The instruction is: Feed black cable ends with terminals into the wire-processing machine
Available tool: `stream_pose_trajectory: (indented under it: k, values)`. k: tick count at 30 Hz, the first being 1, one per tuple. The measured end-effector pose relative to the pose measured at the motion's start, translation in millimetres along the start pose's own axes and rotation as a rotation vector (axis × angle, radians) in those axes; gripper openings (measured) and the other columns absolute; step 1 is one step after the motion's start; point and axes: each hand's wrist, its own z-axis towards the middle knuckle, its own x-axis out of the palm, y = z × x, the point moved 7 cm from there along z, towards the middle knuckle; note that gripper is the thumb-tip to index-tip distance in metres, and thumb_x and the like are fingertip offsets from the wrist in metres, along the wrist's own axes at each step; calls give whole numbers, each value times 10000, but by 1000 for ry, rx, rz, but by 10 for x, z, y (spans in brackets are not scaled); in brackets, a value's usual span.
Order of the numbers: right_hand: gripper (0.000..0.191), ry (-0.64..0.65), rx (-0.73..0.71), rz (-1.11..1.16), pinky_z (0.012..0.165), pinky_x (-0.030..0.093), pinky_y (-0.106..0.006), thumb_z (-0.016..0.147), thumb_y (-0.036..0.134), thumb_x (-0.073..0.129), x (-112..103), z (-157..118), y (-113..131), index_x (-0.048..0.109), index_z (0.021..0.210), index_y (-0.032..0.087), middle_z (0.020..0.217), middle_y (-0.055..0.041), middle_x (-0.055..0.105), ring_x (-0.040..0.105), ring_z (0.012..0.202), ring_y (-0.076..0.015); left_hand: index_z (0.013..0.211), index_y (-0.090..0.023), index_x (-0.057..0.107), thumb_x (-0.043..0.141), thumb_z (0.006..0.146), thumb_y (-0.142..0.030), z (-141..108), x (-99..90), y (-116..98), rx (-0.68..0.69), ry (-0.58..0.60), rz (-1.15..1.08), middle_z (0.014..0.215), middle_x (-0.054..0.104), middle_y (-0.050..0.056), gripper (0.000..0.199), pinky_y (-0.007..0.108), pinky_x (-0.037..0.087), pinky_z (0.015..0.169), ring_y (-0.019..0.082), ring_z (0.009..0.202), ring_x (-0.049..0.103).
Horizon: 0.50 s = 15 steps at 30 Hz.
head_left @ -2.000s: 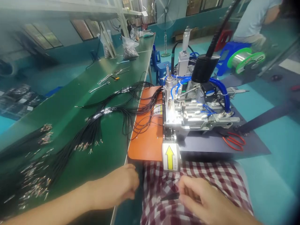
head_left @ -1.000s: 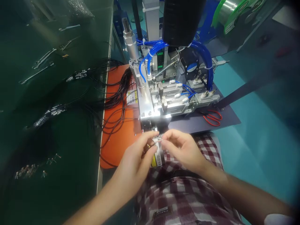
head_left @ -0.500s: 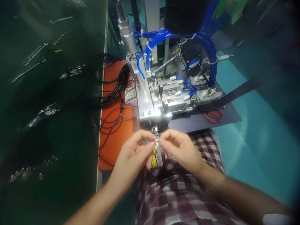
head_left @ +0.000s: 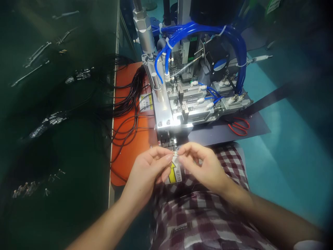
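Observation:
My left hand [head_left: 149, 165] is closed in a pinch, thumb against forefinger. My right hand [head_left: 204, 165] mirrors it, and the fingertips of both almost meet. Between them is a small shiny metal piece [head_left: 175, 153], too small to make out its exact kind. Both hands are in front of the machine's metal head [head_left: 166, 118], over a white label with a yellow arrow [head_left: 172, 175]. Just beyond the fingertips, a dark block with small metal parts [head_left: 168, 141] shows at the machine's front.
Black cables [head_left: 132, 93] lie across the orange mat [head_left: 130, 142] at left. Small metal parts [head_left: 27, 189] and bundled parts [head_left: 56, 119] rest on the dark green table. Blue air hoses [head_left: 203, 29] arch over the machine. Red-handled scissors [head_left: 239, 126] lie right of it.
The view has shifted slightly, with the machine a little higher and further right. My hands stay together at the small metal piece, and more of the yellow arrow shows.

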Motion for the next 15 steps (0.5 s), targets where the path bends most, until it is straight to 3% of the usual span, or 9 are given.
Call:
stream_pose_trajectory:
  k: [4,10,15]
  values:
    - [102,-43,-40,28,494,370,-225,817,272,635,-92,35,74,625,800,171,638,21,556,467,533,-95,829,-146,627,666,806,-288,-10,6,-17,12,1,-6,407,448,-72,149,180,234,448,38,399,315]
    - [125,-3,85,179,449,326,-214,769,252,635,0,72,59,576,703,163,578,35,509,405,495,-82,845,-147,619,672,801,-297,-4,5,-11,2,-9,31,422,462,-66,165,182,234,441,43,404,332]
    - [168,163,232,362,422,267,-207,764,303,638,85,91,-73,555,703,171,524,68,445,341,445,-65,834,-149,619,679,786,-310,-20,13,-2,-11,13,61,432,457,-64,178,185,230,441,45,402,342]
